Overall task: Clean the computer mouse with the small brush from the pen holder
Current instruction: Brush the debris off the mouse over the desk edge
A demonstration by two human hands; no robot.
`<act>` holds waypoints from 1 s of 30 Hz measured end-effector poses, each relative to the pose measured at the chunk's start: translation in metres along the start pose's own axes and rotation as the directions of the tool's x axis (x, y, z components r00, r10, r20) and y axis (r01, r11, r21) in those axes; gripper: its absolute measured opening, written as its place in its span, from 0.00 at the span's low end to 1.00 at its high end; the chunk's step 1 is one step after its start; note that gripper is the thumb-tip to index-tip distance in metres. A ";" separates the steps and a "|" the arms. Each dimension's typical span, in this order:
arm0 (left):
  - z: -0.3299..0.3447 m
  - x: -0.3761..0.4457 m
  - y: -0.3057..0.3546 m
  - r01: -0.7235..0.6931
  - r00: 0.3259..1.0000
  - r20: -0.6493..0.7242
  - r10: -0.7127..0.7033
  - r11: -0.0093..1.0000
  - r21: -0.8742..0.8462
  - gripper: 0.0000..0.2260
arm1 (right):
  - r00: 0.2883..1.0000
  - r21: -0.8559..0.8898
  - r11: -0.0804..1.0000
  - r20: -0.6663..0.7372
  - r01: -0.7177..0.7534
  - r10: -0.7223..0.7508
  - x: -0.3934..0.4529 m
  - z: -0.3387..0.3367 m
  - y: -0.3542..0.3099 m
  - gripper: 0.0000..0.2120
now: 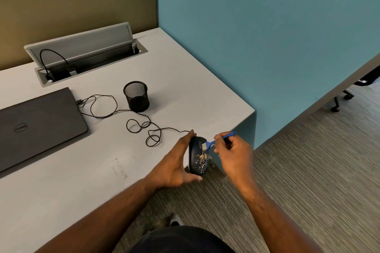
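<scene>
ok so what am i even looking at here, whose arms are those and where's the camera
There is one picture, taken by a camera worn on a person's head, looking forward and down, so the arms are that person's own. No robot is involved.

The left hand grips a dark mouse at the corner of the desk. Tan crumbs lie on the mouse. The right hand pinches a small blue brush, its bristles on the mouse's front part.

On the desk: a closed laptop, a black mesh pen holder, and the mouse's cable running to the laptop. A few specks lie on the desk.
</scene>
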State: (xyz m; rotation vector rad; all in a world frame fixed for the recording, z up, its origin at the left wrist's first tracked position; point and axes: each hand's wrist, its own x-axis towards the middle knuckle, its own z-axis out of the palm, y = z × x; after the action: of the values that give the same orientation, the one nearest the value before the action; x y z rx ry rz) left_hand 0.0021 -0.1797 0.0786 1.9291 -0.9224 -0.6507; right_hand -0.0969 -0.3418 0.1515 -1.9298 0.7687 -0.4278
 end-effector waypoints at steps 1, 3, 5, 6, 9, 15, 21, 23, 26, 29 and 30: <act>0.000 0.000 0.000 0.000 1.000 0.000 0.000 1.000 -0.003 0.57 | 1.000 0.026 1.000 0.020 -0.003 0.002 0.001 0.000 -0.001 0.08; 0.001 0.000 0.001 -0.002 1.000 -0.006 0.002 1.000 -0.006 0.57 | 0.993 0.064 0.998 0.114 -0.018 0.011 0.001 0.003 -0.003 0.06; 0.001 0.000 0.003 -0.004 1.000 -0.009 0.004 1.000 -0.009 0.57 | 0.978 0.035 0.999 0.209 -0.011 0.003 -0.001 0.007 -0.003 0.04; 0.000 0.001 0.003 -0.006 1.000 -0.009 0.006 1.000 -0.011 0.57 | 0.974 0.008 1.000 0.228 0.007 -0.009 -0.002 0.008 -0.002 0.03; -0.001 0.002 0.003 -0.007 1.000 -0.013 0.007 1.000 -0.009 0.57 | 0.988 -0.048 0.998 0.147 0.049 -0.042 -0.002 0.009 0.002 0.05; -0.002 0.003 0.001 -0.008 1.000 -0.005 0.008 1.000 -0.001 0.57 | 0.998 0.040 0.999 0.064 0.027 -0.029 0.000 0.003 0.000 0.09; -0.001 0.003 0.002 -0.011 1.000 -0.009 0.011 1.000 0.001 0.57 | 0.971 0.021 0.998 0.231 0.057 -0.060 -0.005 0.010 0.001 0.08; -0.001 0.004 0.001 -0.010 1.000 -0.008 0.010 1.000 0.006 0.57 | 0.976 -0.009 0.998 0.213 0.057 -0.054 -0.005 0.009 0.003 0.06; -0.002 0.004 0.000 -0.001 1.000 -0.008 0.002 1.000 0.007 0.58 | 0.993 -0.058 0.996 0.104 0.061 -0.055 0.000 0.005 0.006 0.05; -0.001 0.004 0.000 0.006 1.000 -0.009 -0.006 1.000 0.006 0.58 | 0.993 -0.046 0.995 0.081 0.085 -0.081 0.002 0.003 0.005 0.08; -0.001 0.004 -0.001 0.007 1.000 -0.011 -0.007 1.000 0.004 0.58 | 0.990 -0.030 0.996 0.113 0.086 -0.082 0.002 0.004 0.004 0.07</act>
State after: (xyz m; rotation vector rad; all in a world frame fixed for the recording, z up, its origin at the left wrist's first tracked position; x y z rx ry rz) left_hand 0.0054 -0.1824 0.0782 1.9382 -0.9115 -0.6426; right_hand -0.0942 -0.3415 0.1456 -2.0054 0.6280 -0.3566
